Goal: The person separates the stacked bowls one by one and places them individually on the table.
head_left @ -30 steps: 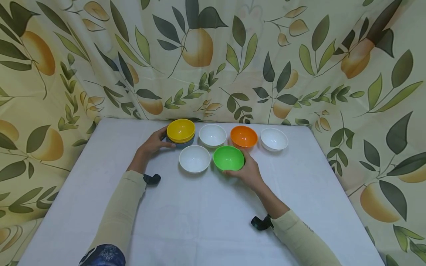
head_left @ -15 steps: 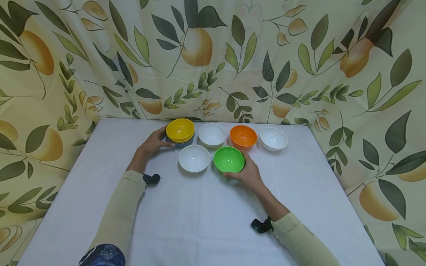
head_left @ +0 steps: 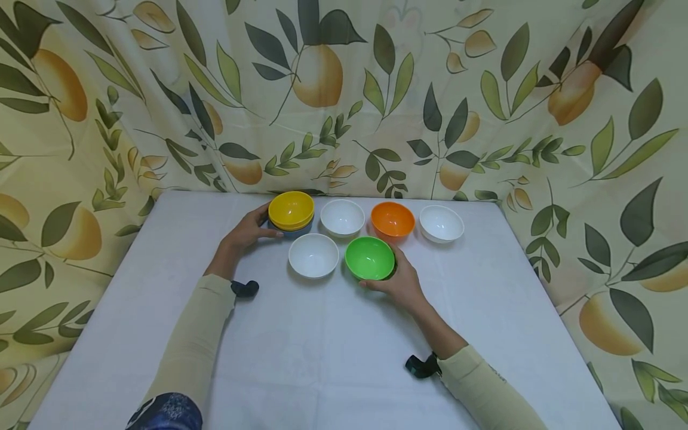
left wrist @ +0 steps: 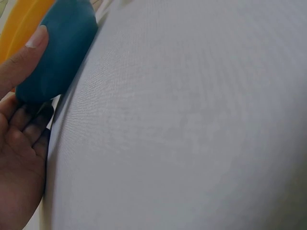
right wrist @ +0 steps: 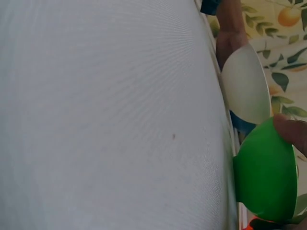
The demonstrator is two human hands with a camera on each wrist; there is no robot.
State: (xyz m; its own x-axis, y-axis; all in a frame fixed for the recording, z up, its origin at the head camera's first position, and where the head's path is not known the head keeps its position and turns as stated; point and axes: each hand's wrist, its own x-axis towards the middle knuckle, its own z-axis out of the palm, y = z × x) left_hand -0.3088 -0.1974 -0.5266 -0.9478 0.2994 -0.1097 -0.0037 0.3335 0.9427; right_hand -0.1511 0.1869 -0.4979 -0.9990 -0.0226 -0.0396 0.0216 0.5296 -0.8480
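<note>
My left hand (head_left: 248, 232) curls round the side of a stack of bowls: yellow bowls (head_left: 291, 210) nested on a dark blue one (left wrist: 56, 52). The left wrist view shows the thumb (left wrist: 21, 60) pressed on the blue bowl's wall. My right hand (head_left: 398, 279) grips a green bowl (head_left: 369, 257) that stands on the white table (head_left: 322, 352), fingers round its near and right side. In the right wrist view the green bowl (right wrist: 265, 172) has a fingertip (right wrist: 292, 134) on its rim.
A white bowl (head_left: 314, 255) stands left of the green one. Behind are a white bowl (head_left: 342, 217), an orange bowl (head_left: 393, 219) and another white bowl (head_left: 441, 223) in a row. A leaf-and-fruit curtain (head_left: 344, 95) closes off the back and sides.
Almost nothing has moved. The green bowl and my right hand have shifted very slightly; the left hand stays on the stack.
</note>
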